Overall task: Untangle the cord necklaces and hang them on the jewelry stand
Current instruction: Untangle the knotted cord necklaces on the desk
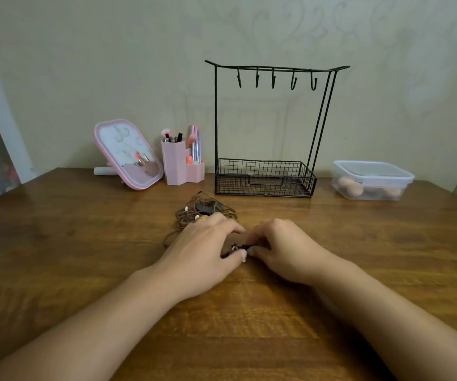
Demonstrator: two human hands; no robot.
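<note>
A wooden tabletop [70,257] fills the lower frame. Along its far edge: mirror [128,154], pink holder [181,167], wire stand [266,177], lidded tub [372,180]; tangled necklaces [200,211] at centre (partly under hands).

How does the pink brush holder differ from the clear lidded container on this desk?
The pink brush holder is opaque, tall and open-topped, with brushes sticking up out of it; the clear container is see-through, low and wide, shut by a lid, with rounded peach-coloured items inside. The holder stands left of the jewelry stand, the container right of it. Both sit near the wall at the back of the wooden table.
</note>
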